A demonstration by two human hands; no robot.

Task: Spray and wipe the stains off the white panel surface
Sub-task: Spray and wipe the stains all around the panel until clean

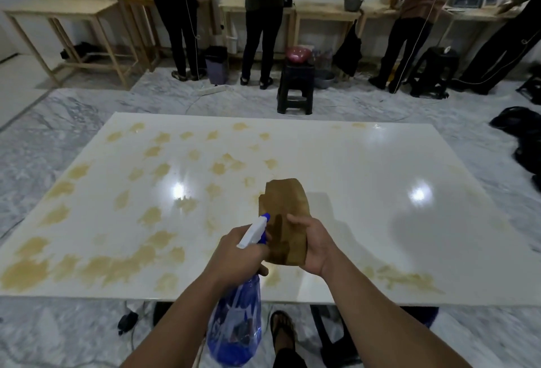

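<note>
A large glossy white panel (pixel 351 163) lies flat in front of me, raised a little off the floor. Several tan stains (pixel 140 262) cover its left half and near edge; a smaller streak of stain (pixel 409 280) marks the near right. My left hand (pixel 234 253) grips a blue spray bottle (pixel 237 326) with a white trigger head, its nozzle aimed at a folded brown cloth (pixel 285 212). My right hand (pixel 314 246) holds that cloth upright over the panel. A darker wet patch shows on the cloth near the nozzle.
Several people stand with their backs to me at wooden tables (pixel 73 16) along the far wall. A black stool (pixel 295 89) with a red bowl stands beyond the panel. Dark bags (pixel 524 133) lie at right. My sandalled foot (pixel 282 329) and cables are below the panel edge.
</note>
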